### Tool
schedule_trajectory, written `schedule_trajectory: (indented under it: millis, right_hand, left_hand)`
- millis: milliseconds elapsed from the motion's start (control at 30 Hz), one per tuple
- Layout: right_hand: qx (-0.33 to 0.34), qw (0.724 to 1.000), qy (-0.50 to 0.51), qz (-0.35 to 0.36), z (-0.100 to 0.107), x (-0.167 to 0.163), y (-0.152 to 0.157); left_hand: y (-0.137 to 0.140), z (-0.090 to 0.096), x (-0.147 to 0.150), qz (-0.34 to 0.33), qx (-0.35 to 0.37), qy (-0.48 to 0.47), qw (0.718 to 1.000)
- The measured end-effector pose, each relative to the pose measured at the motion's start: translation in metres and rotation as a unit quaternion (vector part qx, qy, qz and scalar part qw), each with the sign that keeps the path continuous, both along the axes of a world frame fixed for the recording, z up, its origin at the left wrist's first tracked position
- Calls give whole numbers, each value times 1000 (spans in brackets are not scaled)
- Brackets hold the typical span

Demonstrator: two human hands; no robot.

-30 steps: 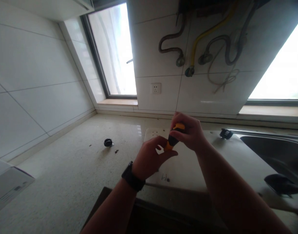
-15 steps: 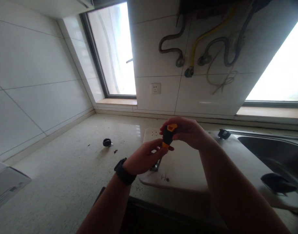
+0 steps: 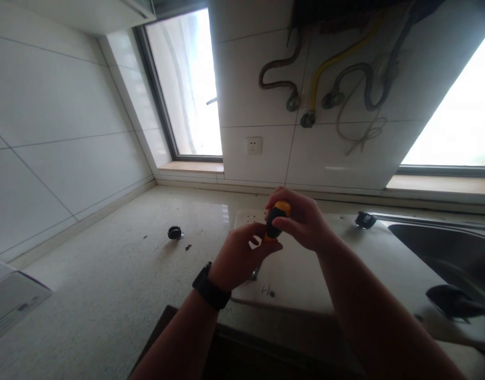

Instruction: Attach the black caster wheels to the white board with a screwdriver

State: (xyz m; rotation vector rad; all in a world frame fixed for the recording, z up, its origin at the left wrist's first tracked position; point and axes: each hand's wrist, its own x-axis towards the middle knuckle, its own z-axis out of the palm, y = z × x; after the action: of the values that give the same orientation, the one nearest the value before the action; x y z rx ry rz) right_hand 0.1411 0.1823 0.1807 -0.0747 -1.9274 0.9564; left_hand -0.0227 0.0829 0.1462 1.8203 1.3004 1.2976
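Screwdriver (image 3: 272, 224), yellow and black, is sitting between the person's two hands above the left part of a white panel (image 3: 306, 274), its handle leaning slightly. The right hand (image 3: 298, 214) is grasping the upper handle, fingers curling around the far side and thumb lying across the front, probably because the thick part is giving the most leverage. The left hand (image 3: 238, 256) is pinching the lower yellow end between thumb and fingers, a grip that is likely serving to keep the tip from wandering. A small metal piece (image 3: 254, 274) is showing beneath that hand; with most of it covered, one cannot tell whether the tip is touching it.

The panel is lying flat on the desk (image 3: 119, 274), which is apparently giving it firm backing, and its right end is reaching the sink (image 3: 444, 240). One black caster (image 3: 365, 220) is standing near the far right corner, and a blurred dark object (image 3: 455, 302) is resting near the close one. Another black wheel (image 3: 174, 233) is lying apart on the desk, left of the panel.
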Motion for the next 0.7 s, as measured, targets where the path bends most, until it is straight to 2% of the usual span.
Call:
schedule_trajectory:
  millis: [67,133,233,333,433,567,700]
  right_hand:
    - [-42,993,-11,106,1,5,1]
    - [-59,982,-28,180,4,11,3]
    - [-69,976,-61,196,6,16,3]
    - [-85,980,-70,166,5,16,3]
    - [-73,990,-72,96,3,14,5]
    - [40,998,-41,-12,6,10,6]
    - [154,981,7,-117,7,4,3]
  left_hand:
    - [0,1,-3,-21,-6,-1,1000]
    - [2,0,-6,-51,-17,-7,999]
    - [6,-4,-13,-110,-30,-22,993]
    - [8,-4,-17,-155,-33,-28,987]
    - [5,-2,-16,-153,-32,-8,988]
    - [-3,-5,-9,-56,-19,65,996]
    - [-6,-15,-2,27,4,75,997]
